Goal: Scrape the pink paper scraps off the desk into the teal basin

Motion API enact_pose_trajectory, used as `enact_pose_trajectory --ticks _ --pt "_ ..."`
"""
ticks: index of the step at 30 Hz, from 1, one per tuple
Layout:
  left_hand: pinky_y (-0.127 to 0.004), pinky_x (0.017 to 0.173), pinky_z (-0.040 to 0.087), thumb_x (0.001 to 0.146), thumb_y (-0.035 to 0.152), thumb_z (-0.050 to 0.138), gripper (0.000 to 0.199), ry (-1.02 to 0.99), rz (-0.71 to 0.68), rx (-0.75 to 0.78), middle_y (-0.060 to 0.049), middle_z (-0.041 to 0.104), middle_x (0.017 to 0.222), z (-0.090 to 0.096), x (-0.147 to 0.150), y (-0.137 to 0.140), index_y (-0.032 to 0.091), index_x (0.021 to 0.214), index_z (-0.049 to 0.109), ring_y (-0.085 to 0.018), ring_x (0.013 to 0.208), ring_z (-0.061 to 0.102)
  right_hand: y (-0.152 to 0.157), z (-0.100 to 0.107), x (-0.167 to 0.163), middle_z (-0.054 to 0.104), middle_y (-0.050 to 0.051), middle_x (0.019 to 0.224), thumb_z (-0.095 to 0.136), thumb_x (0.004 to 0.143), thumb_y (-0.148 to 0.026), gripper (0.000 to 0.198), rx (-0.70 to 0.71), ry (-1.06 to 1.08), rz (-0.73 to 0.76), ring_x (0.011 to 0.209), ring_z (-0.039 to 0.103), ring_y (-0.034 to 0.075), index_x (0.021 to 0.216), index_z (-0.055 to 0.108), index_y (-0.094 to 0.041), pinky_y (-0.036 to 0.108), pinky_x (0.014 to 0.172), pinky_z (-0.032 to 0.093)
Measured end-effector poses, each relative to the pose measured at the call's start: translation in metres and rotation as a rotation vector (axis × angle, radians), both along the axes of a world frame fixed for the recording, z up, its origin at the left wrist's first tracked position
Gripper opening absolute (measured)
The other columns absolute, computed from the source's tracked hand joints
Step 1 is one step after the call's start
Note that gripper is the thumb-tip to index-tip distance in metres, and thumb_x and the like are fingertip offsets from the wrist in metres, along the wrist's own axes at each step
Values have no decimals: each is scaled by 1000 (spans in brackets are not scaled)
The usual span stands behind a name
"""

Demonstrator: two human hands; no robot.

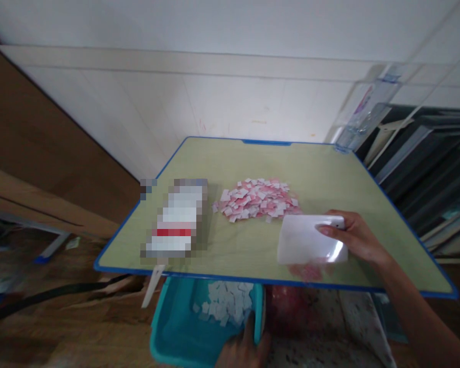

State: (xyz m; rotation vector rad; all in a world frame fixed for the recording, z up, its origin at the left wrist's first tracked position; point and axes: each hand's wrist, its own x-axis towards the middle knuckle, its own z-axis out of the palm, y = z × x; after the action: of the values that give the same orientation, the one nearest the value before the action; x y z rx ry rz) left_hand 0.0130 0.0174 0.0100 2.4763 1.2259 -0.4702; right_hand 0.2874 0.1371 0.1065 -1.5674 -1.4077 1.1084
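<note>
My right hand grips a white plastic scraper, thumb on its face, over the right front of the small table. Some blurred pink pieces show just below the scraper at the table's front edge. Left of it and farther back lies a pile of small pink and white paper pieces. Below the edge stands a teal basin with white paper pieces in it. My left hand holds the basin at its near right corner, one finger reaching over the inside; the hand is partly cut off.
The pale green table has a blue rim. A pixelated white object lies at its left. Clear plastic bottles stand at the back right, beside dark stacked panels. A blurred red item is under the front edge.
</note>
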Motion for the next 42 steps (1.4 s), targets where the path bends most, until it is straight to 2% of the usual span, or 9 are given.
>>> enact_pose_trajectory --ticks 6,14,20,29,34,37,42 --pt "-35 66 54 77 8 53 41 9 0 -54 -22 47 129 1 -1 2 25 115 55 -25 81 66 -9 -4 -6 53 -5 50 69 63 -42 27 -11 16 20 43 47 9 64 58 -18 21 39 34" --pt "-38 72 52 70 4 52 53 53 45 -175 -19 38 137 11 1 6 25 119 51 -27 91 64 -25 -6 -9 48 -5 49 69 64 -41 27 24 6 -17 43 42 8 61 57 -17 20 38 31" --pt "-38 75 51 71 6 51 50 61 59 -195 -20 37 137 15 2 8 24 118 51 -28 92 63 -36 -5 -13 54 -3 51 68 65 -39 24 75 -9 -73 44 46 9 65 61 -17 20 38 34" --pt "-44 73 51 67 17 58 48 -33 88 -206 -24 37 136 6 -2 5 22 114 53 -33 91 62 -59 -12 -19 59 -2 50 67 67 -38 21 220 -52 -163 42 49 10 64 66 -18 20 38 37" --pt "-45 74 50 66 26 66 55 -48 115 -229 -25 36 136 10 -1 5 21 119 51 -35 92 62 -72 -18 -14 69 2 59 69 65 -31 10 302 -29 -133 53 61 16 64 72 -22 24 48 48" --pt "-45 75 50 69 28 64 52 -71 115 -225 -27 36 135 12 -1 5 20 118 52 -35 93 61 -74 -23 -11 72 3 63 71 64 -29 6 338 1 -137 57 64 19 64 73 -23 25 52 51" --pt "-45 76 50 69 28 63 49 -62 124 -220 -24 37 136 14 0 5 21 116 53 -34 94 61 -76 -34 -7 72 3 60 71 62 -30 7 393 58 -239 50 63 18 64 72 -23 25 44 49"
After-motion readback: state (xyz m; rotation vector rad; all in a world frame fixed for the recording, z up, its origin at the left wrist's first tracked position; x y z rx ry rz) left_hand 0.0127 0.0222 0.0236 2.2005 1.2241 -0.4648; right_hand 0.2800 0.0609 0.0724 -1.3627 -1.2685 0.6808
